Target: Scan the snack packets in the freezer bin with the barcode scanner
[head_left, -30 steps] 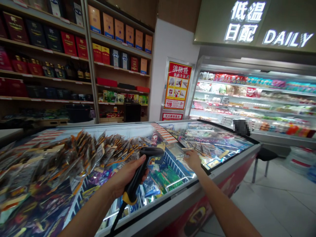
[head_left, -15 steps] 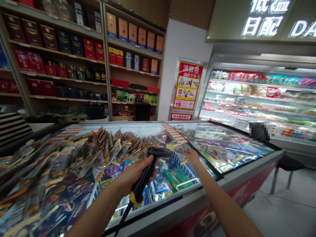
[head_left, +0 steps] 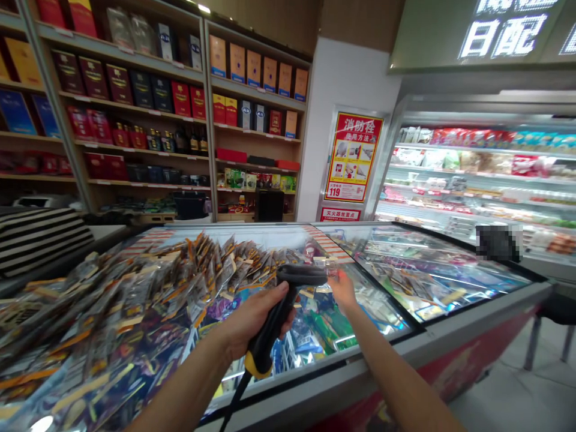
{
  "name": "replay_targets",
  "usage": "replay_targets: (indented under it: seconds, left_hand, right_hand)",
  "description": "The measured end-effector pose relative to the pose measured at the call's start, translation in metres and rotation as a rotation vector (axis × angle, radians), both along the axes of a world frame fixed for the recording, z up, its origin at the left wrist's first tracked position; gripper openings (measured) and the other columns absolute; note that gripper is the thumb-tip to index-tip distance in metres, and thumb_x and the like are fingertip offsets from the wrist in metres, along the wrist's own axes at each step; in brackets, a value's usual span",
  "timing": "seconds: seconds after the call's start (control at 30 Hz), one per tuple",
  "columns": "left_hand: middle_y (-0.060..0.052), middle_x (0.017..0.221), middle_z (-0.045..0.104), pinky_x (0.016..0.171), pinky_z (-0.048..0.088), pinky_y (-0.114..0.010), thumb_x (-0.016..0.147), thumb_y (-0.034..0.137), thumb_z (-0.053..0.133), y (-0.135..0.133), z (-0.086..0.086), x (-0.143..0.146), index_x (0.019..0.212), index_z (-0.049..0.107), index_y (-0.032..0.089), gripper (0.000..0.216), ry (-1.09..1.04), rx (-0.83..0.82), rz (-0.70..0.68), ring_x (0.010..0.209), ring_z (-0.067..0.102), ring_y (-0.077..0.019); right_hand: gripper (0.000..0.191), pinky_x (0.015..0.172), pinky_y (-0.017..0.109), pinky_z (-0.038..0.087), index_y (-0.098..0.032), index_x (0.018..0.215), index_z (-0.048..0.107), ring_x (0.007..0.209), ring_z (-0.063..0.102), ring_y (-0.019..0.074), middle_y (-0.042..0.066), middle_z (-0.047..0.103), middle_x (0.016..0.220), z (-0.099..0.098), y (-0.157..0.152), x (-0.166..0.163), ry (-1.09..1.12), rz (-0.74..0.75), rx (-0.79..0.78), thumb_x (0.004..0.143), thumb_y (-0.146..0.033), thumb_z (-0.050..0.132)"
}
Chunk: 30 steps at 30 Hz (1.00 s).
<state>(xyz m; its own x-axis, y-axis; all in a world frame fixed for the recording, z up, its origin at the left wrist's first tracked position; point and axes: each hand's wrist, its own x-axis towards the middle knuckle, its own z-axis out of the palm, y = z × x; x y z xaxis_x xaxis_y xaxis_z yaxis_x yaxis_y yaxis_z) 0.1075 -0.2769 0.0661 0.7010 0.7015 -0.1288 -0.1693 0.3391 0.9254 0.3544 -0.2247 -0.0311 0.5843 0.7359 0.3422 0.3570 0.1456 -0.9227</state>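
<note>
My left hand (head_left: pixel 252 321) is closed round the grip of a black barcode scanner (head_left: pixel 294 282) with a yellow base and a cable hanging down, held over the open part of a chest freezer (head_left: pixel 405 354). My right hand (head_left: pixel 344 291) reaches forward to the left edge of the freezer's sliding glass lid (head_left: pixel 427 270), with the fingers closed on that edge. Below both hands, frozen food packs (head_left: pixel 324 327) lie in wire compartments.
A heap of snack packets (head_left: pixel 135 300) covers the freezer's left half. Behind stand wooden shelves (head_left: pixel 135 120) of boxed goods, a red poster (head_left: pixel 353 159) and an open chiller (head_left: pixel 472 174) at right. A striped object (head_left: pixel 36 237) lies at left, and a stool (head_left: pixel 558 312) at far right.
My right hand has drawn the glass lid to the left, narrowing the open gap. The view has swung left. My left hand still grips the scanner.
</note>
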Motion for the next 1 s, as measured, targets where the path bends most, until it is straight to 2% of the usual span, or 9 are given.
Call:
replay_targets:
  seconds: [0.3, 0.6, 0.83, 1.0]
  left_hand:
    - [-0.001, 0.055, 0.055, 0.041, 0.037, -0.019, 0.070, 0.046, 0.052, -0.001, 0.002, 0.007, 0.071, 0.056, 0.014, 0.032, 0.004, -0.013, 0.032, 0.043, 0.047, -0.0075]
    - [-0.001, 0.054, 0.057, 0.041, 0.038, -0.018, 0.065, 0.046, 0.059, -0.012, 0.029, 0.002, 0.068, 0.055, 0.013, 0.033, 0.041, 0.065, 0.068, 0.042, 0.048, -0.0074]
    - [0.000, 0.055, 0.056, 0.041, 0.037, -0.018, 0.067, 0.045, 0.056, -0.004, 0.024, 0.005, 0.070, 0.054, 0.014, 0.032, 0.084, 0.069, 0.117, 0.043, 0.049, -0.0074]
    - [0.000, 0.056, 0.056, 0.041, 0.037, -0.019, 0.067, 0.044, 0.057, -0.001, 0.023, 0.004, 0.073, 0.055, 0.014, 0.031, 0.055, 0.051, 0.079, 0.043, 0.049, -0.0080]
  right_hand:
    - [0.032, 0.067, 0.032, 0.042, -0.016, 0.087, 0.056, 0.072, 0.057, 0.0201, 0.004, 0.064, 0.078, -0.004, -0.003, 0.006, -0.013, -0.053, -0.026, 0.059, -0.031, 0.054]
    - [0.028, 0.065, 0.029, 0.042, -0.016, 0.082, 0.055, 0.070, 0.056, 0.0189, 0.004, 0.063, 0.075, -0.001, -0.005, 0.005, 0.026, -0.058, -0.013, 0.058, -0.030, 0.055]
    - [0.033, 0.066, 0.030, 0.043, -0.014, 0.088, 0.055, 0.073, 0.057, 0.0197, 0.006, 0.064, 0.080, -0.006, -0.004, 0.005, 0.034, -0.015, 0.017, 0.058, -0.029, 0.054]
    - [0.034, 0.066, 0.030, 0.043, -0.014, 0.087, 0.055, 0.072, 0.057, 0.0192, 0.005, 0.064, 0.079, -0.009, -0.001, 0.007, 0.013, -0.028, 0.014, 0.058, -0.031, 0.054]
